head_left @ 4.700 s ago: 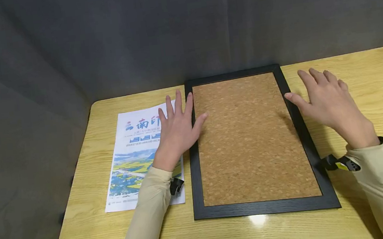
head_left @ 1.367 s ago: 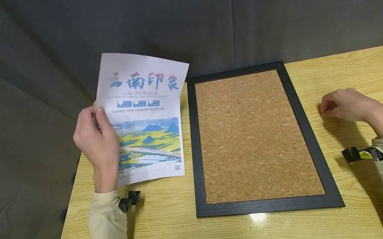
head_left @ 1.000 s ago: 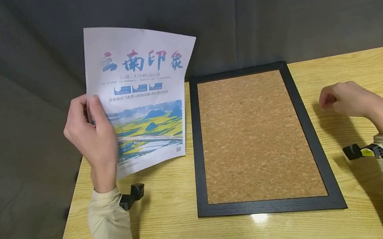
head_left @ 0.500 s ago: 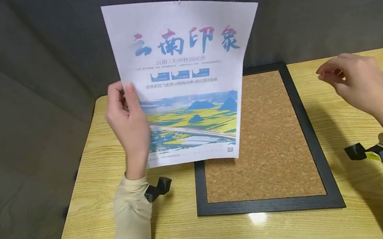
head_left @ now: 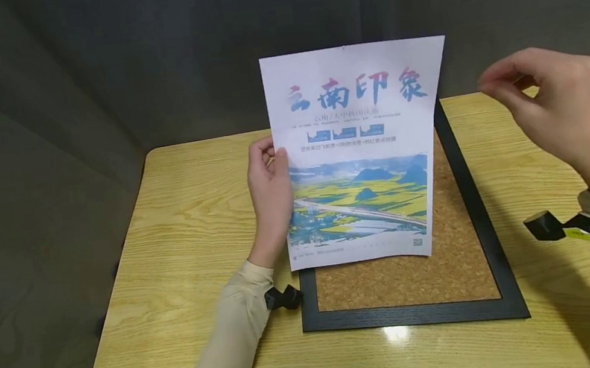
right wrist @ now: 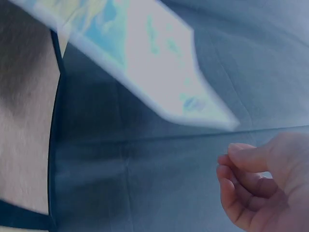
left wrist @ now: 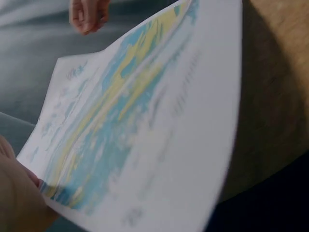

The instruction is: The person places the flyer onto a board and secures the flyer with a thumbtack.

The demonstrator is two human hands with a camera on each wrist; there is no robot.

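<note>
The left hand (head_left: 270,194) pinches the left edge of a printed poster (head_left: 358,152) (landscape photo, coloured title), held upright above the cork board (head_left: 462,262). Right of the poster, the right hand (head_left: 554,109) hovers, fingers loosely curled, holding nothing.

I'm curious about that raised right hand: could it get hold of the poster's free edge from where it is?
Probably yes. The right hand hangs in open air beside the poster, which the left hand holds up; nothing lies between them.
</note>
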